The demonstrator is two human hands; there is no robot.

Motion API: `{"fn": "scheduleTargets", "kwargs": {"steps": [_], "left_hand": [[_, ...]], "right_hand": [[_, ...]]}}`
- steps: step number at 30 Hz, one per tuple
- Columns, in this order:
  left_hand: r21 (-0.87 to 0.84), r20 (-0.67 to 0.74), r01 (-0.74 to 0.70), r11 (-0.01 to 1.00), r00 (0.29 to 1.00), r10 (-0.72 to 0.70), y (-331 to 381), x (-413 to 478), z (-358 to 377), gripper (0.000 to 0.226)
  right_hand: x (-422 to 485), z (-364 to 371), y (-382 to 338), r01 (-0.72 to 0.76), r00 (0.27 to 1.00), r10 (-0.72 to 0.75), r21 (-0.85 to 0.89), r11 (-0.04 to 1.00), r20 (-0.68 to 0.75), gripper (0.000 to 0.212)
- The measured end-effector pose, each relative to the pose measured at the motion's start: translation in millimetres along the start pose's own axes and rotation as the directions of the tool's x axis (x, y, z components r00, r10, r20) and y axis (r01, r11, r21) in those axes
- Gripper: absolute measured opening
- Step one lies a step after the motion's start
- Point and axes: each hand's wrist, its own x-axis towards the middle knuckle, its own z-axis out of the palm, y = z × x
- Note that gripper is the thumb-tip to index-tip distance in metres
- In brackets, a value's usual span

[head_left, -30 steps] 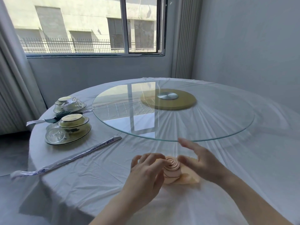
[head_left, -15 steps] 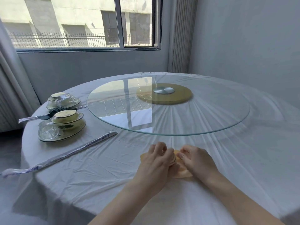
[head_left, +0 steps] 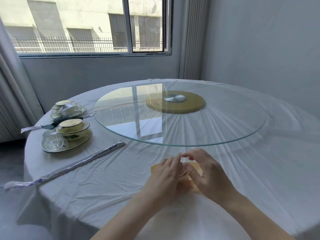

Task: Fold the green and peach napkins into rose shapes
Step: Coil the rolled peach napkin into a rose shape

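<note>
The peach napkin [head_left: 196,169], rolled into a rose spiral with flat corners sticking out, lies on the white tablecloth near the table's front edge. My left hand [head_left: 167,175] is cupped round the left side of the roll. My right hand [head_left: 206,172] curves round its right side, fingertips meeting the left fingers above the roll. Most of the napkin is hidden between the two hands. A dark green rolled napkin [head_left: 60,120] sits at the far left between the two dish sets.
A glass turntable [head_left: 225,135] on a yellow base [head_left: 190,108] fills the table's middle, its rim just beyond my hands. Two wrapped dish sets [head_left: 69,135] stand at the left. Wrapped chopsticks [head_left: 72,168] lie diagonally at front left.
My hands closed in on the peach roll from both sides, and the fingertips have now risen to meet above it. The view has shifted slightly.
</note>
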Motion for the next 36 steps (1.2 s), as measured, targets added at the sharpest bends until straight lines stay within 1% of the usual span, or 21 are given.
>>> {"fn": "scheduleTargets", "kwargs": {"steps": [2, 4, 5, 6, 7, 9, 11, 13, 14, 16, 17, 18, 19, 21, 23, 24, 27, 30, 33, 36], "left_hand": [[-0.092, 0.052, 0.073, 0.993, 0.996, -0.068, 0, -3, -12, 0.099], [-0.188, 0.103, 0.160, 0.969, 0.984, -0.142, -3, -6, -30, 0.110], [-0.189, 0.115, 0.192, 0.963, 0.978, -0.173, -8, -8, -38, 0.111], [-0.169, 0.111, 0.221, 0.961, 0.973, -0.204, -14, -11, -46, 0.106], [-0.152, 0.094, 0.248, 0.957, 0.967, -0.235, -22, -13, -50, 0.095], [-0.165, 0.050, 0.305, 0.938, 0.952, -0.301, -38, -18, -52, 0.063], [-0.208, 0.056, 0.364, 0.908, 0.931, -0.361, -46, -20, -46, 0.041], [-0.182, 0.092, 0.416, 0.891, 0.910, -0.405, -45, -18, -37, 0.033], [-0.161, 0.095, 0.432, 0.887, 0.902, -0.422, -43, -17, -32, 0.030], [-0.116, 0.072, 0.445, 0.888, 0.895, -0.440, -38, -14, -26, 0.014], [-0.093, 0.053, 0.452, 0.887, 0.892, -0.449, -35, -13, -26, 0.012], [-0.073, 0.025, 0.459, 0.885, 0.888, -0.459, -34, -13, -25, 0.018], [-0.064, 0.004, 0.464, 0.883, 0.885, -0.465, -34, -13, -25, 0.020], [-0.071, -0.032, 0.468, 0.881, 0.881, -0.471, -36, -15, -24, 0.016], [-0.063, -0.048, 0.471, 0.880, 0.879, -0.474, -35, -18, -23, 0.016], [-0.042, -0.053, 0.470, 0.882, 0.880, -0.472, -34, -19, -23, 0.017], [0.066, -0.062, 0.453, 0.889, 0.891, -0.450, -33, -21, -23, 0.023], [0.153, -0.028, 0.422, 0.894, 0.906, -0.423, -34, -24, -25, 0.027], [0.202, -0.036, 0.436, 0.877, 0.898, -0.438, -36, -26, -29, 0.029], [0.220, -0.027, 0.479, 0.850, 0.874, -0.485, -41, -28, -35, 0.034]], "right_hand": [[-4, 4, -5, 0.008, 0.999, -0.009, 0.023, 1.000, 0.046, 0.034], [-5, 6, -2, -0.016, 0.998, 0.015, 0.006, 1.000, 0.068, 0.039], [-6, 5, 0, -0.034, 0.997, 0.034, 0.003, 0.999, 0.073, 0.041], [-5, 4, 0, -0.052, 0.996, 0.051, 0.004, 0.999, 0.073, 0.044], [-4, 3, 0, -0.060, 0.996, 0.059, 0.001, 0.998, 0.069, 0.046], [1, 2, -6, -0.035, 0.997, 0.037, -0.034, 0.999, 0.071, 0.048], [7, 6, -14, 0.023, 0.993, -0.014, -0.076, 0.997, 0.116, 0.047], [11, 12, -24, 0.073, 0.977, -0.043, -0.133, 0.988, 0.210, 0.050], [13, 15, -27, 0.088, 0.963, -0.042, -0.165, 0.982, 0.266, 0.054], [14, 22, -27, 0.103, 0.931, -0.010, -0.237, 0.966, 0.365, 0.067], [14, 23, -25, 0.097, 0.918, 0.016, -0.263, 0.960, 0.395, 0.072], [13, 23, -22, 0.073, 0.914, 0.043, -0.268, 0.961, 0.404, 0.074], [11, 22, -19, 0.041, 0.921, 0.059, -0.247, 0.968, 0.386, 0.072], [8, 20, -14, 0.005, 0.943, 0.062, -0.200, 0.980, 0.326, 0.058], [4, 23, -14, 0.011, 0.957, 0.053, -0.217, 0.976, 0.286, 0.044], [4, 27, -15, 0.023, 0.965, 0.040, -0.233, 0.972, 0.260, 0.041], [2, 39, -20, 0.062, 0.980, -0.008, -0.265, 0.962, 0.199, 0.041], [3, 42, -18, 0.038, 0.976, 0.026, -0.285, 0.958, 0.217, 0.041], [2, 43, -16, 0.034, 0.978, 0.031, -0.305, 0.952, 0.208, 0.035], [4, 45, -18, 0.013, 0.979, 0.047, -0.292, 0.956, 0.199, 0.035]]}}
